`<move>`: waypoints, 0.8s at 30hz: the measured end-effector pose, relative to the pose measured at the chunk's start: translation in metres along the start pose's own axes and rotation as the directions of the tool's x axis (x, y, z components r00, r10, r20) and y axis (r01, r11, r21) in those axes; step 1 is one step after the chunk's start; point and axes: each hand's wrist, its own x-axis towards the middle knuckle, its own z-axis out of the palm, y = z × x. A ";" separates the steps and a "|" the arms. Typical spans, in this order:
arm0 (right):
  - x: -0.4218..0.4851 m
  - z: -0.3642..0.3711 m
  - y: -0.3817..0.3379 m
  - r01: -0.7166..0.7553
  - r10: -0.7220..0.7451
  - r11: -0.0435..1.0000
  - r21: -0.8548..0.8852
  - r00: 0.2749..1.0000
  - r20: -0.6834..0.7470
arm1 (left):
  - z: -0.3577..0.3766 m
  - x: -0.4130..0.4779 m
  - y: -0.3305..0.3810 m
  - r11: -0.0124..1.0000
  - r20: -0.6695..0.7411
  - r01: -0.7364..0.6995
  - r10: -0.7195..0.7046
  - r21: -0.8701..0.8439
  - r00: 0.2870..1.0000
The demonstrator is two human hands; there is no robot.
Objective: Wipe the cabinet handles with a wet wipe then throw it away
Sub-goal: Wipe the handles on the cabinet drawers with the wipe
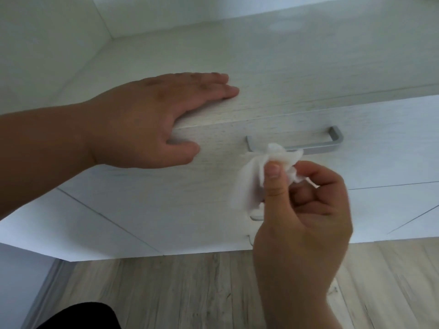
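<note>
Since the pale wood-grain cabinet fills most of the view, both hands work right against its front, with the plank floor below them. The left hand lies with its fingers straight and together on the cabinet's top. Its palm laps over the front edge and its thumb rests on the top drawer front, so it looks like a brace. The right hand has thumb and fingers clamped on a crumpled wet wipe.

The wipe sits at this hand's fingertips, against or just in front of the left end of the silver bar handle. Whether it is touching the bar cannot be told. A second handle peeps out behind the right hand, mostly hidden.

By my reading the wiping is under way on the top handle. Which handles are already clean cannot be told. The lower handle probably remains, and so does the throwing away; no bin is in sight.

To the right of the right hand the bar runs free, giving open room for a sideways stroke. The left hand is well apart from that path. The bar stands off the drawer front, so its back and corners would need the wipe wrapped round them.
</note>
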 end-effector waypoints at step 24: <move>0.019 -0.002 0.024 0.593 -0.608 0.718 -0.365 0.789 0.087 | 0.003 0.002 -0.003 1.000 -0.043 -0.022 0.022 -0.002 0.999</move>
